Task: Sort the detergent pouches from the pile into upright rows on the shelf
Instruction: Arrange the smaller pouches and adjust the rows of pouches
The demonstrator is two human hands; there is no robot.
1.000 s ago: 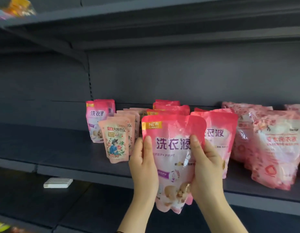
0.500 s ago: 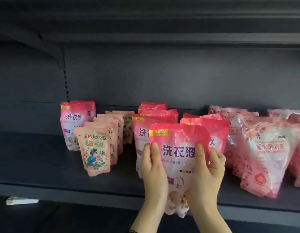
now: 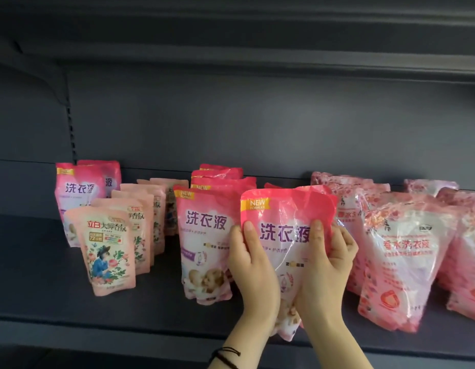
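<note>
You hold one pink detergent pouch with both hands. Your left hand grips its left side, with the thumb flat on the front and the fingers tucked behind. Your right hand grips its right side the same way, thumb on the front and fingers curled round the edge. The pouch is upright and faces you, with a yellow "NEW" tag at the top corner. It is low over the front part of the dark shelf. Your hands hide its bottom, so you cannot tell if it touches the shelf.

Just to its left is a row of the same pink pouches, standing one behind the other. More pink pouches peek out right behind the one you hold. Farther left is a row of peach pouches with flowers, also upright. Behind those, at the back left, stand two more pink pouches. To the right of your hands are shiny pink and white pouches, bunched close and leaning a little. A black band is on your left wrist.
</note>
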